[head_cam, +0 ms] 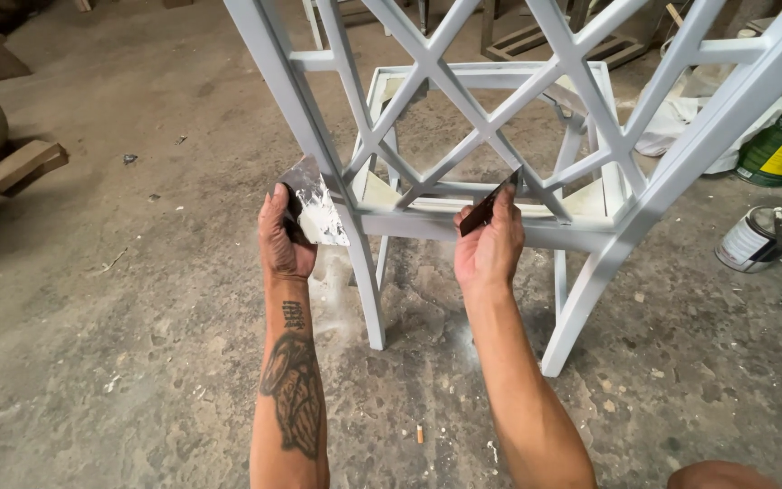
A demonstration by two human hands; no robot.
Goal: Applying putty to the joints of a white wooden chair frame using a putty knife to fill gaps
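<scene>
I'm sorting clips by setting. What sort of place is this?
Probably a furniture or paint workshop: a white lattice frame stands on a dusty concrete floor, with paint cans to the right.

Both forearms extended; left hand (284, 237) clenched, right hand (491, 244) pinching, thumbs up.

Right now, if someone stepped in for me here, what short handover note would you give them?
Left hand: holds a wide scraper loaded with white filler, beside the front left leg of the pale blue lattice frame.
Right hand: pinches a small dark blade against the frame's lower rail, just below the lattice.
Nearby: two paint cans on the concrete floor at right.
Done: frame looks coated; white dust lies under it.
Left: how much of the frame still needs filler cannot be told.
</scene>
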